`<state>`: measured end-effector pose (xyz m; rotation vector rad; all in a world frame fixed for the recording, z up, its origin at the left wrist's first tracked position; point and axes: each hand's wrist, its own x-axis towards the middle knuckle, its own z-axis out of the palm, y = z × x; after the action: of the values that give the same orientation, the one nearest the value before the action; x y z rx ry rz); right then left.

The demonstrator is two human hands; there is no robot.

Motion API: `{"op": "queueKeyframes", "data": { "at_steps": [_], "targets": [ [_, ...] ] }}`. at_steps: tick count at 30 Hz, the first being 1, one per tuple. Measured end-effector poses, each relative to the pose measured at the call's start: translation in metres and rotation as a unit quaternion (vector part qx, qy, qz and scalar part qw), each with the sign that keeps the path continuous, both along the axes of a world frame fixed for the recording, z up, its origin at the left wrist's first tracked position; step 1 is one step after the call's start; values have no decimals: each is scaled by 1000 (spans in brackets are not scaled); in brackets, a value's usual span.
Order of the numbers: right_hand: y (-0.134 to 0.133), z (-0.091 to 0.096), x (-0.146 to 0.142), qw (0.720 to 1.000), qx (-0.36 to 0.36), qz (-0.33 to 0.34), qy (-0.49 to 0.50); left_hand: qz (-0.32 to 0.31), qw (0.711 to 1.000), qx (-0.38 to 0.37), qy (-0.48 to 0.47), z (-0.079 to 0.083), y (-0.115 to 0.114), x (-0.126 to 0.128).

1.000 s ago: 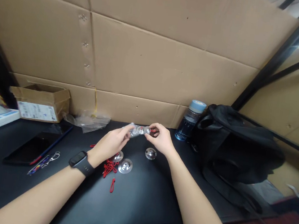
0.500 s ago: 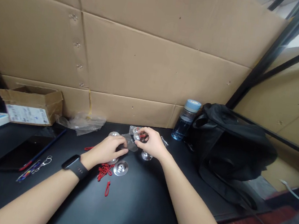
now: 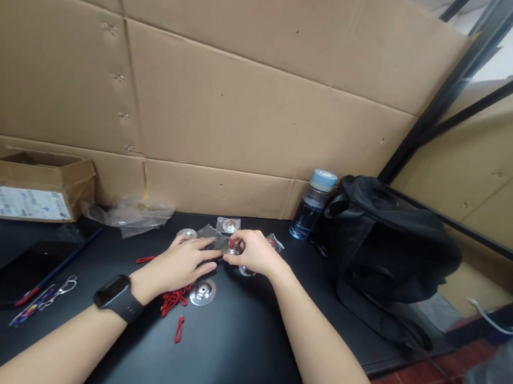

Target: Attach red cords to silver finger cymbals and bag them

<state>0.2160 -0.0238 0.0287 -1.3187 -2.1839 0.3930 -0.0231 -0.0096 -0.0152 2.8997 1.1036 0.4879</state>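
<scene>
My left hand (image 3: 181,264) lies low on the black table (image 3: 241,352) with its fingers stretched out over a small clear plastic bag (image 3: 211,234). My right hand (image 3: 253,252) is closed in a pinch on a small silver disc with a red cord (image 3: 233,246). A silver disc (image 3: 203,292) lies just below my left hand, and another (image 3: 186,233) sits beyond its fingertips. Red cord loops (image 3: 173,300) are piled by my left wrist, which wears a black watch (image 3: 115,297). A small bagged disc (image 3: 229,225) lies behind the hands.
A blue-capped water bottle (image 3: 312,204) and a black backpack (image 3: 384,251) stand at the right. At the left are a cardboard box (image 3: 33,186), crumpled plastic (image 3: 127,213), a dark tablet (image 3: 17,272) and keys on a lanyard (image 3: 44,300). Cardboard sheets (image 3: 250,91) wall the back.
Both hands came down from mid-air to the table. The left hand let go of the bag and flattened its fingers; the right keeps its pinch on the disc.
</scene>
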Motion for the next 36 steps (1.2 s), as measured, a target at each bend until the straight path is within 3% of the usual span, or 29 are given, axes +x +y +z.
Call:
{"op": "queueKeyframes", "data": {
  "at_steps": [12,22,31,36],
  "targets": [
    [3,-8,-2,1000,-17,11,11,20,1000,4,-23,11,-3,-2],
    [13,-19,-4,1000,3,2,10,-43,998,-51,-12,15,-3,-5],
    [16,-17,-3,995,-29,85,33,-40,997,-70,-14,16,-4,-2],
    [23,-24,-6,998,60,28,2,-23,997,-56,-39,11,-8,1]
  ]
}}
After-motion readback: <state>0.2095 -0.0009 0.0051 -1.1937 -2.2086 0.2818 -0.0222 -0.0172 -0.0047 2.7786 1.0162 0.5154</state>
